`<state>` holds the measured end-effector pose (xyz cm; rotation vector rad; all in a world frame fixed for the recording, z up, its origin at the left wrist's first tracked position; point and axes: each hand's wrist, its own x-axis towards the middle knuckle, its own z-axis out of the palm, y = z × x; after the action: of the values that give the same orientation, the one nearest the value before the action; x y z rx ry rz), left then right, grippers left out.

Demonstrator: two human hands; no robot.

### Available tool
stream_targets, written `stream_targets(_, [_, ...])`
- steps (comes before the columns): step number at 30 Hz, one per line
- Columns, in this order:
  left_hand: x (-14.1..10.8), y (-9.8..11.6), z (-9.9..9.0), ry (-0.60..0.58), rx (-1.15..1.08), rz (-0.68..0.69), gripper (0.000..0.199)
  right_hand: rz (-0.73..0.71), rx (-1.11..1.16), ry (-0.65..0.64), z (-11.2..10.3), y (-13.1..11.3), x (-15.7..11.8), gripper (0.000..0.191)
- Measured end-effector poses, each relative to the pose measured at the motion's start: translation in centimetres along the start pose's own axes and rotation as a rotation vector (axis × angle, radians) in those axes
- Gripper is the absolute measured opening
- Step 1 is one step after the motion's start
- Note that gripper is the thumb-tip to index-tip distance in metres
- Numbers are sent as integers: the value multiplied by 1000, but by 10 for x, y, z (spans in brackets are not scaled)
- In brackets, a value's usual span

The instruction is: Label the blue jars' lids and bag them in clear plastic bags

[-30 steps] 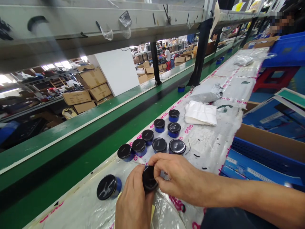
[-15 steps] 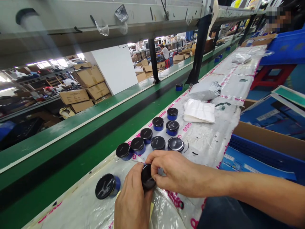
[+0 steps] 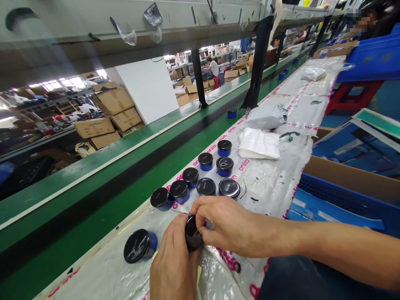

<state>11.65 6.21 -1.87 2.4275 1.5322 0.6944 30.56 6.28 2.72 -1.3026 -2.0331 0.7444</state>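
Observation:
My left hand (image 3: 175,258) is wrapped round a small round piece with a glossy black top (image 3: 192,233), holding it tilted on edge. From the right side, my right hand (image 3: 223,227) pinches at the rim of the same piece; the fingertips partly hide what they grip. To the left of my left hand, a similar round piece (image 3: 137,246), black on top with a blue side, leans on the table. Just beyond my hands stand several more black-topped blue pieces (image 3: 205,187), most with their tops up.
Plastic sheeting with pink print covers the work surface (image 3: 268,191). White folded sheets (image 3: 259,143) and a grey plastic bag (image 3: 267,116) lie farther along. A green conveyor belt (image 3: 131,183) runs at left. Blue crates (image 3: 350,204) stand at right; an overhead beam (image 3: 93,37) crosses above.
The view has shifted a little, so the background sits slightly farther left. Both hands keep their grip on the round piece, with only a slight movement of the right fingers.

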Motion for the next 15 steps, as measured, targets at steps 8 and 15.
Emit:
stream_targets(8, [1,-2,2,17,22,28,44,-13,-8,0,0,0,1,12])
stream_targets(15, [0,-2,1,-7,13,22,42,-7,2,2,2,2,2,13])
